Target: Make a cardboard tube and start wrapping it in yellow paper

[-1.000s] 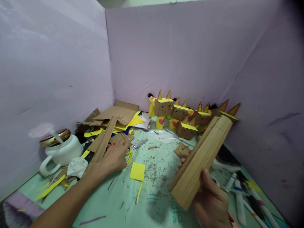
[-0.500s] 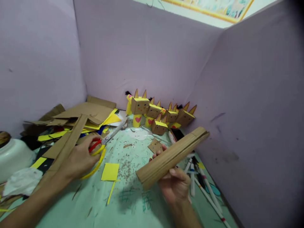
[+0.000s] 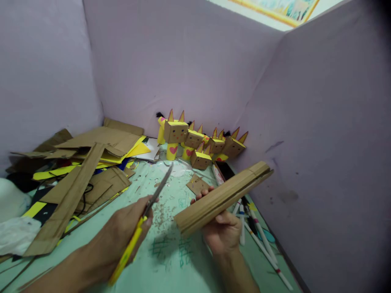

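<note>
Scissors [image 3: 143,223] have swung away from the cardboard pile [image 3: 97,136] toward mid-frame since half a second ago, closing on the folded cardboard strip [image 3: 222,199] you hold.

Your left hand [image 3: 122,228] is wrapped around the yellow handle [image 3: 126,256], left of lower centre; your right hand [image 3: 222,232] grips the strip right of centre, fingertips over its far edge. A careless rightward swing of the blades [image 3: 161,186] could nick those fingertips, and squeezing too hard could crush the layered folds. The scissors point to upper centre, their long axis rising steeply from lower left; the strip's rises more gently, toward the right. Beyond, horned cardboard figures [image 3: 175,132] stand near mid-frame.
</note>
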The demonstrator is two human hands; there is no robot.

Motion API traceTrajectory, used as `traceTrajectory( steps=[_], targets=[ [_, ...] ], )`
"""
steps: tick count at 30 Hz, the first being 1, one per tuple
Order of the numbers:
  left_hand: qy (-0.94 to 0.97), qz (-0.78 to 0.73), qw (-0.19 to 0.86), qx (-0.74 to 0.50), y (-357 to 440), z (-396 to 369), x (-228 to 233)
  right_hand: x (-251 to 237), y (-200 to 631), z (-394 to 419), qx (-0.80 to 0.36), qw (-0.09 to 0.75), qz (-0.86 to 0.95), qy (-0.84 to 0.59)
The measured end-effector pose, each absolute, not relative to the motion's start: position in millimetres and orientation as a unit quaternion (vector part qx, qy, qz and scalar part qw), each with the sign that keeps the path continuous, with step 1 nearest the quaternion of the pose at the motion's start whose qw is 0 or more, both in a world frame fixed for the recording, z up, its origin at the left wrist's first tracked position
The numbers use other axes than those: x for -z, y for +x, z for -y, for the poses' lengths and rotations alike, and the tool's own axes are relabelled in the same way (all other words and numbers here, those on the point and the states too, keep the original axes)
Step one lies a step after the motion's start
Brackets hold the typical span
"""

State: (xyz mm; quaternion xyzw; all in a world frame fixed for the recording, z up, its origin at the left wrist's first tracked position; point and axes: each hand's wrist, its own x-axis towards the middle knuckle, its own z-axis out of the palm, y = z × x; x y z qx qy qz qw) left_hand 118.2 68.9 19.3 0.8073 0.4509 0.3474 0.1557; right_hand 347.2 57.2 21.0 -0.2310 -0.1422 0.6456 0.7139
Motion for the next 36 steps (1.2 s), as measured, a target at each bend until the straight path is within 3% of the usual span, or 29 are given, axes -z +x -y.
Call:
traceTrajectory(
  steps=[4,10,13,18,24,36],
  targets=[
    [0.887,-0.352,0.072,-0.292,126.3,-55.9,-9.6,-26.1,351.6,-58.9,-0.613,0.74,0.132,-0.246],
    [0.892,-0.34,-0.015,-0.296,121.7,-58.0,12.2,-30.2,355.6,-57.2,-0.573,0.76,0.133,-0.275],
    [0.887,-0.399,-0.003,-0.233,119.7,-59.0,17.1,-30.4,355.3,-55.4,-0.567,0.762,0.156,-0.271],
    [0.867,-0.458,0.108,-0.167,124.0,-53.6,8.9,-31.1,353.5,-53.8,-0.576,0.758,0.182,-0.246],
    [0.791,-0.512,0.155,-0.296,122.0,-62.2,-1.8,-30.8,358.4,-55.4,-0.597,0.749,0.153,-0.244],
    [0.734,-0.668,0.02,-0.118,105.0,-89.7,-25.1,-30.0,354.2,-56.4,-0.595,0.725,0.22,-0.27]
  ],
)
